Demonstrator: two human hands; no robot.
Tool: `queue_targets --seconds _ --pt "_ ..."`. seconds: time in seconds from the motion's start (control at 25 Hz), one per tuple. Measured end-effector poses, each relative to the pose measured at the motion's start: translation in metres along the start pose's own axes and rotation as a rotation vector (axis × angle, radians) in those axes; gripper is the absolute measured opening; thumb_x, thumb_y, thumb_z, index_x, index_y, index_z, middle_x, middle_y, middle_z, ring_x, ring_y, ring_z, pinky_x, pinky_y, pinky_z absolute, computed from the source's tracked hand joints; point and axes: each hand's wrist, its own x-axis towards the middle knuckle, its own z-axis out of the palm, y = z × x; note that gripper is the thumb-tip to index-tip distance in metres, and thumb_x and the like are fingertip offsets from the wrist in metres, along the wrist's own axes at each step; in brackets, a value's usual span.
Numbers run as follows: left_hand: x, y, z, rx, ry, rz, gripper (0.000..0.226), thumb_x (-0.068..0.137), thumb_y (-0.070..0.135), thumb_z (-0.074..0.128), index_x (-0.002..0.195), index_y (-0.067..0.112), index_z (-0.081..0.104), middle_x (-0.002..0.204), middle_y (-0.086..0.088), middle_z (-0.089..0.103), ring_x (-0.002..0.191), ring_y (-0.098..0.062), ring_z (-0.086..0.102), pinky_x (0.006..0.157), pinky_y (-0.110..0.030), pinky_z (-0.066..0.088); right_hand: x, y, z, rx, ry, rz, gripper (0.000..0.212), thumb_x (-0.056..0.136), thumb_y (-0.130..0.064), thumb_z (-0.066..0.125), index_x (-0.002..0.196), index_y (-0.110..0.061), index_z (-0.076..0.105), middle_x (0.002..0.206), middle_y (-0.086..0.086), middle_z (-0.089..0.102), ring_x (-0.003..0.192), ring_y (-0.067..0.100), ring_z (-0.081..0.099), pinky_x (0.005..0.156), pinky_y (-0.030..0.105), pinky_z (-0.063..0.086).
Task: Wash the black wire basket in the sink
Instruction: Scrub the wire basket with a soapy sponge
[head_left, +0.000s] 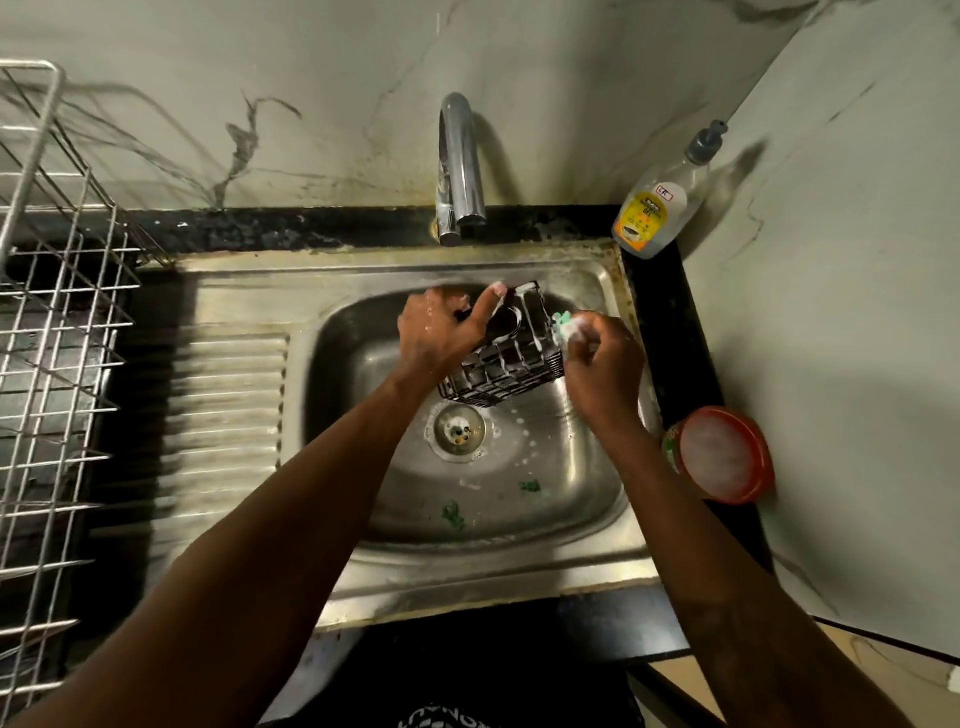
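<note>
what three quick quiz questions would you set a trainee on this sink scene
1. True or false: the left hand grips the black wire basket over the sink.
2. The right hand holds: A) a green scrubber B) a plate C) nothing.
3. Fill in: the soap bottle stands at the sink's far ____ corner.
Key: 1 true; 2 A; 3 right.

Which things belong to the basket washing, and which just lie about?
In use: black wire basket, green scrub pad, left hand, right hand, stainless steel sink.
Lying about: clear pump soap bottle, round red tub, silver wire dish rack.
</note>
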Motion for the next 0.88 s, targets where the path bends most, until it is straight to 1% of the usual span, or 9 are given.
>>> queue_targets --seconds 0.12,0.24,0.28,0.36,0.4,0.52,0.64,0.76,0.88 --pt "-0.011 -0.018 -0.004 -0.158 -0.004 0.054 0.057 0.095 0.064 0.047 0.058 0.022 0.058 0.049 0.008 0.058 0.042 -0.005 0.055 0.046 -0.022 0.041 0.004 -0.017 0.007 0.042 -0.05 0.052 0.023 0.089 -0.004 0.061 0.108 -0.009 0.072 0.101 0.011 0.075 0.092 0.029 0.068 0.08 0.028 0.052" --pt "-0.013 -0.036 -0.02 -0.008 0.09 0.123 0.054 0.104 0.051 0.037 0.068 0.018 0.061 0.056 0.005 0.06 0.049 -0.01 0.058 0.047 -0.032 0.048 -0.011 -0.046 0.009 0.073 -0.131 0.014 0.019 0.098 -0.008 0.058 0.112 -0.009 0.072 0.091 0.002 0.07 0.075 0.011 0.063 0.065 0.003 0.043" --pt "-0.015 -0.04 -0.021 0.036 0.117 0.128 0.055 0.105 0.047 0.034 0.066 0.018 0.059 0.055 0.005 0.058 0.047 -0.009 0.055 0.047 -0.033 0.047 -0.019 -0.053 0.014 0.079 -0.144 -0.024 0.019 0.098 -0.008 0.058 0.111 -0.009 0.072 0.091 0.0 0.07 0.075 0.007 0.061 0.066 0.004 0.045" --pt "-0.021 -0.038 -0.017 -0.019 0.139 0.034 0.057 0.106 0.042 0.033 0.056 0.021 0.05 0.048 0.008 0.05 0.041 -0.006 0.048 0.043 -0.024 0.038 -0.033 -0.059 0.035 0.092 -0.135 -0.116 0.017 0.094 -0.003 0.06 0.103 -0.009 0.073 0.094 0.004 0.074 0.08 0.008 0.063 0.075 0.021 0.055" --pt "-0.024 -0.035 -0.013 -0.072 0.146 -0.055 0.06 0.106 0.042 0.034 0.052 0.021 0.046 0.045 0.009 0.047 0.039 -0.006 0.045 0.044 -0.025 0.035 -0.039 -0.059 0.046 0.104 -0.125 -0.117 0.017 0.093 -0.003 0.06 0.101 -0.009 0.073 0.095 0.004 0.075 0.084 0.01 0.066 0.078 0.026 0.056" --pt "-0.026 -0.037 -0.002 -0.168 0.146 -0.211 0.062 0.105 0.041 0.036 0.047 0.019 0.041 0.044 0.009 0.041 0.04 -0.007 0.039 0.049 -0.027 0.029 -0.045 -0.056 0.061 0.118 -0.063 0.013 0.019 0.093 -0.011 0.062 0.106 -0.015 0.074 0.098 0.002 0.076 0.088 0.016 0.07 0.077 0.035 0.058" --pt "-0.031 -0.042 0.006 -0.249 0.103 -0.277 0.056 0.105 0.038 0.039 0.052 0.019 0.045 0.05 0.006 0.044 0.046 -0.01 0.043 0.047 -0.03 0.034 -0.036 -0.042 0.058 0.093 0.027 0.055 0.021 0.097 -0.015 0.062 0.115 -0.011 0.073 0.101 0.005 0.076 0.088 0.016 0.072 0.074 0.037 0.061" --pt "-0.038 -0.04 0.006 -0.299 0.123 -0.299 0.053 0.105 0.034 0.039 0.055 0.017 0.046 0.053 0.004 0.045 0.049 -0.011 0.043 0.049 -0.037 0.038 -0.02 -0.052 0.065 0.104 -0.125 -0.148 0.023 0.096 -0.007 0.061 0.115 -0.007 0.073 0.102 0.009 0.073 0.091 0.017 0.067 0.08 0.036 0.059" --pt "-0.037 -0.047 0.006 -0.282 0.191 -0.377 0.054 0.105 0.03 0.039 0.054 0.015 0.045 0.052 0.004 0.042 0.047 -0.006 0.038 0.051 -0.035 0.035 -0.024 -0.059 0.075 -0.067 -0.295 -0.433 0.031 0.088 0.003 0.063 0.116 -0.006 0.074 0.105 0.013 0.068 0.091 0.021 0.064 0.079 0.029 0.056"
